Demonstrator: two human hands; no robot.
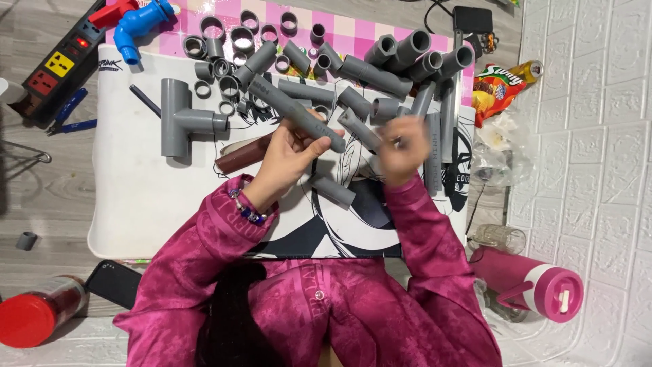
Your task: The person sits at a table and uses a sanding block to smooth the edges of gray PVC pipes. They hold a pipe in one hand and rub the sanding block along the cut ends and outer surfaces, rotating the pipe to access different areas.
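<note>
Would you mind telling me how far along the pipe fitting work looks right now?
Done: one grey tee fitting already has a short piece joined to its side. In hand: the left hand grips a long grey pipe; the right hand is blurred over other pipes. Left: most loose couplings and pipe pieces lie unjoined.

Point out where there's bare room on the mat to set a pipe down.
Bare mat lies below the tee fitting, beside the left hand. The top is crowded with grey pipes and rings; more pipes crowd the right hand.
</note>
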